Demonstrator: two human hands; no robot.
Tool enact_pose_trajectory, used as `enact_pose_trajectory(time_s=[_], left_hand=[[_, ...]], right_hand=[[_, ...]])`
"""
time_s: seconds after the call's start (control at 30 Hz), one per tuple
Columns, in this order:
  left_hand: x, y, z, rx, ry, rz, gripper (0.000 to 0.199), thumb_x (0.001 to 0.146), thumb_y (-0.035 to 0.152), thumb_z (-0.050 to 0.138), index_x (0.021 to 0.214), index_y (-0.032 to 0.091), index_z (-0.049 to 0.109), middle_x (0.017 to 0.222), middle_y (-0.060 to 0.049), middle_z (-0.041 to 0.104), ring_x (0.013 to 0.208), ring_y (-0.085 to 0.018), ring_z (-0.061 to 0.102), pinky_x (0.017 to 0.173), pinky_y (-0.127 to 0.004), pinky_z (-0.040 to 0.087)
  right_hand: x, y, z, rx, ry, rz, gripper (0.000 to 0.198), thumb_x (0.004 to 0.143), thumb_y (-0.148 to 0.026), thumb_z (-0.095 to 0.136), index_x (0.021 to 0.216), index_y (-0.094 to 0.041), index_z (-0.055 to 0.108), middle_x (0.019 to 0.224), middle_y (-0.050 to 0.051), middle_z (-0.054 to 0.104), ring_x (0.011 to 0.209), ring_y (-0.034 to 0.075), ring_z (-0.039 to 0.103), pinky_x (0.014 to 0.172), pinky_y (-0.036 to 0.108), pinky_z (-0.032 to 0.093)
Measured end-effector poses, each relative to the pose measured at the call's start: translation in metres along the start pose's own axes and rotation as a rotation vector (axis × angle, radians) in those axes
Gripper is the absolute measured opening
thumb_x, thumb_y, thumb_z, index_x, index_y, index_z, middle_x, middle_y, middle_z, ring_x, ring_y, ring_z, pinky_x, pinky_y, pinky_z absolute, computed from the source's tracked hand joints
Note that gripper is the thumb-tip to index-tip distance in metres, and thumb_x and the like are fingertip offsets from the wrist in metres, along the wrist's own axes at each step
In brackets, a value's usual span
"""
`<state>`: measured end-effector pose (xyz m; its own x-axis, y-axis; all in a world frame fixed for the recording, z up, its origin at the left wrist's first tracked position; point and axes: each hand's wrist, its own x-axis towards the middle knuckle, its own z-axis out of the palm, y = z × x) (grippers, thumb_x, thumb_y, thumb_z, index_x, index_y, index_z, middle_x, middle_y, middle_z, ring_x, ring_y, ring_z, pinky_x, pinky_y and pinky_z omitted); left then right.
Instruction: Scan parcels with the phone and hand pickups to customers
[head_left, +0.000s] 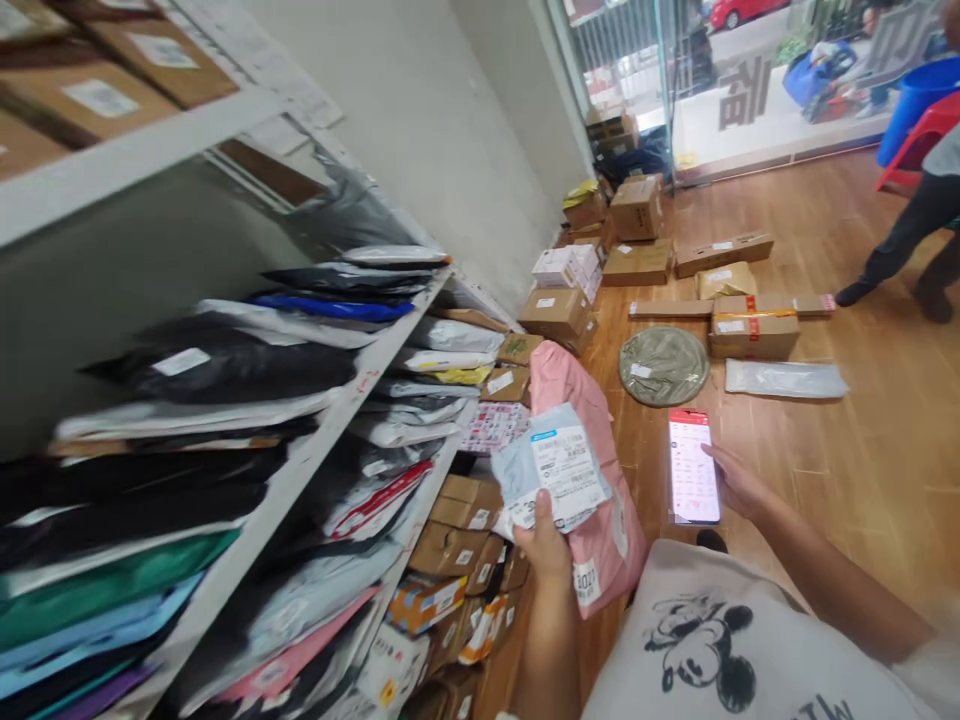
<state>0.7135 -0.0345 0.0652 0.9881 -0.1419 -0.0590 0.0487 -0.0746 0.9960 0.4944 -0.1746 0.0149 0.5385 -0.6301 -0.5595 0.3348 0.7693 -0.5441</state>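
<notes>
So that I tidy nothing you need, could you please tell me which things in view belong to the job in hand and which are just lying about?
Job in hand:
pale-blue parcel, in the left hand
phone, in the right hand
possibly the pink parcel; whether held is unclear

Apparently just lying on the floor:
round green parcel
taped brown box
flat white parcel

Fine print [564, 452] on the pale package [551, 472] seems unreadably small, and the right edge cuts off another person [909, 230].

Left hand [545, 545] outstretched, right hand [739, 485] angled inward — fingers [543, 508] gripping
</notes>
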Motion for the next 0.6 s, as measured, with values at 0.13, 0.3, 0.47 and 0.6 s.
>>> enact_pose_trajectory(time_s=[0.13, 0.3, 0.47, 0.6], left_hand=[[0.002, -0.006, -0.001, -0.041, -0.037, -0.011, 0.059, 0.055, 0.065, 0.081, 0.086, 0.016, 0.072, 0.086, -0.012, 0.077, 0.094, -0.032, 0.073, 0.087, -0.045, 0.059], [0.001, -0.012, 0.003, -0.099, -0.027, -0.041, 0.062, 0.051, 0.066, 0.083, 0.087, 0.016, 0.072, 0.086, -0.011, 0.077, 0.096, -0.032, 0.073, 0.093, -0.047, 0.056], [0.000, -0.017, 0.005, -0.127, -0.008, -0.084, 0.064, 0.051, 0.064, 0.085, 0.092, 0.017, 0.070, 0.092, -0.010, 0.077, 0.098, -0.031, 0.072, 0.099, -0.049, 0.054], [-0.002, -0.014, 0.007, -0.127, -0.081, -0.074, 0.064, 0.050, 0.066, 0.085, 0.088, 0.017, 0.070, 0.088, -0.010, 0.077, 0.092, -0.029, 0.072, 0.089, -0.043, 0.057]], right_hand=[[-0.001, 0.000, -0.001, -0.032, 0.005, 0.026, 0.028, 0.075, -0.028, 0.077, 0.102, -0.022, 0.071, 0.101, 0.006, 0.081, 0.093, 0.028, 0.076, 0.086, 0.043, 0.060], [-0.003, 0.001, -0.001, -0.047, 0.009, 0.043, 0.029, 0.074, -0.028, 0.079, 0.101, -0.023, 0.071, 0.100, 0.006, 0.081, 0.090, 0.029, 0.077, 0.084, 0.044, 0.060], [-0.007, 0.000, 0.005, 0.033, -0.117, 0.096, 0.030, 0.081, -0.043, 0.071, 0.102, -0.021, 0.071, 0.099, 0.008, 0.081, 0.101, 0.032, 0.075, 0.095, 0.048, 0.057], [-0.019, -0.001, 0.008, 0.151, -0.210, 0.133, 0.045, 0.084, -0.054, 0.065, 0.113, -0.020, 0.067, 0.109, 0.011, 0.078, 0.110, 0.034, 0.072, 0.103, 0.054, 0.052]])
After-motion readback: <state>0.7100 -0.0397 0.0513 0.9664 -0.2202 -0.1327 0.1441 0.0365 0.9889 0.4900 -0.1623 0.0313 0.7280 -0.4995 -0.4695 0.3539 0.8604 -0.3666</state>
